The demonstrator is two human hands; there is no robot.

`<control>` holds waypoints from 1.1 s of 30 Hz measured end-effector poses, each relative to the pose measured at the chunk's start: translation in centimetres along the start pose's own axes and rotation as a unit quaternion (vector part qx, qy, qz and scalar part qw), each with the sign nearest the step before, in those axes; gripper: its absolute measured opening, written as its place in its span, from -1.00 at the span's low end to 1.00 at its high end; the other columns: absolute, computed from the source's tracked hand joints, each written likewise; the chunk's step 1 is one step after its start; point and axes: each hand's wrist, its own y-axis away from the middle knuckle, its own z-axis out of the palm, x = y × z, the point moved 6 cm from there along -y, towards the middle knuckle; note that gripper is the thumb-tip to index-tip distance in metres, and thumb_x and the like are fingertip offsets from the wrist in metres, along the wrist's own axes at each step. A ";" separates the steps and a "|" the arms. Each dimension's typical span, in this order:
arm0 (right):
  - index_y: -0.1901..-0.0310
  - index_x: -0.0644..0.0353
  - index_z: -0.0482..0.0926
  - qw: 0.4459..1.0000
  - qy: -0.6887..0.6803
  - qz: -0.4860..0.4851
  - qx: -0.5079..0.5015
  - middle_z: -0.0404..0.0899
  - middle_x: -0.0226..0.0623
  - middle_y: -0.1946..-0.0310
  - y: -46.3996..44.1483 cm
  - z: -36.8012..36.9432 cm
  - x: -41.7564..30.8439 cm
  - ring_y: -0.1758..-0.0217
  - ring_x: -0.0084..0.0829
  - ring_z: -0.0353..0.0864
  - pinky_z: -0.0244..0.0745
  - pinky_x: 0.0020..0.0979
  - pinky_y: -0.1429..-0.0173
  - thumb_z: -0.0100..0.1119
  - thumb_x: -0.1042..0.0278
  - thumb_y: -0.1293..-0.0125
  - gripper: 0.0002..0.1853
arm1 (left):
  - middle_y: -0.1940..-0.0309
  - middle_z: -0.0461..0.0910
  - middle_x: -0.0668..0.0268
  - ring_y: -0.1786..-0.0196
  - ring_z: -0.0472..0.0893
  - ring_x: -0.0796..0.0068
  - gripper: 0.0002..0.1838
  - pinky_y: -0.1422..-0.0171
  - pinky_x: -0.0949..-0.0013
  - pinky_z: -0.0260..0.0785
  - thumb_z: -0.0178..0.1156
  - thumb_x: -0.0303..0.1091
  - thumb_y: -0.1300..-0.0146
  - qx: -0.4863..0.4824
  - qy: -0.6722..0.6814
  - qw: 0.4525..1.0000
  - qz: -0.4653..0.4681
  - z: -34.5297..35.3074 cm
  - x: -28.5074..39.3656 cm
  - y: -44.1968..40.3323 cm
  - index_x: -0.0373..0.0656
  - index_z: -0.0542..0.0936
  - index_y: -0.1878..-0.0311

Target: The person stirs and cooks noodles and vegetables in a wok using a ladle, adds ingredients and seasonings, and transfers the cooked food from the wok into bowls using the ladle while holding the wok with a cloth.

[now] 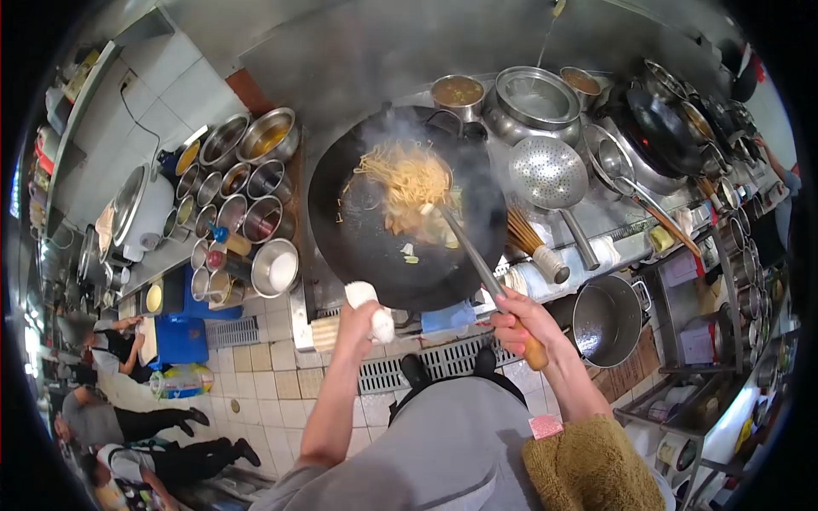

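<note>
My right hand [530, 326] is closed round the wooden handle of a long metal wok ladle [475, 255]. The ladle's head is among the noodles [407, 177] in a large black wok [358, 255]. Pale vegetable pieces lie with the noodles, and steam blurs part of them. At the wok's near edge, my left hand [358, 328] grips a folded white cloth [368, 308]. Whether the cloth wraps the wok's handle or rim is hidden.
A perforated strainer [550, 173], a bamboo brush [532, 243] and a pot of water [538, 98] are right of the wok. Seasoning bowls [274, 268] crowd the left. A deep pot [607, 319] stands low at right. Several people [141, 417] are at far left.
</note>
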 end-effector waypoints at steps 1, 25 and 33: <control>-0.24 -0.05 0.34 0.999 -0.046 0.021 -0.013 0.22 -0.56 0.61 0.4 -0.3 0.3 0.76 -0.73 0.15 0.13 -0.59 0.76 -0.06 0.29 -0.50 -0.68 | 0.41 0.55 0.16 0.46 0.65 0.26 -0.74 0.47 0.27 0.51 0.11 -0.56 -0.05 -0.021 0.026 0.999 -0.036 -0.2 0.0 0.0 -0.34 0.42 0.14; -0.41 -0.15 -0.02 0.945 -0.226 -0.233 -0.041 0.19 -0.56 0.57 -2.8 8.5 23.9 0.72 -0.77 0.15 0.08 -0.66 0.75 -0.02 0.47 -0.40 -0.36 | 0.32 0.62 0.11 0.37 0.65 0.25 -0.84 0.31 0.27 0.58 0.01 -0.48 -0.11 -0.246 -0.039 0.950 -0.187 -10.7 1.7 -6.4 -0.28 0.48 0.23; -0.45 -0.07 -0.03 0.881 -0.249 -0.397 0.057 0.15 -0.55 0.55 4.3 14.0 37.8 0.70 -0.79 0.09 0.06 -0.73 0.72 -0.08 0.51 -0.37 -0.34 | 0.31 0.61 0.18 0.29 0.63 0.34 -0.79 0.29 0.39 0.52 0.15 -0.46 -0.19 -0.340 -0.276 0.886 -0.152 -10.6 5.6 4.2 -0.34 0.55 0.13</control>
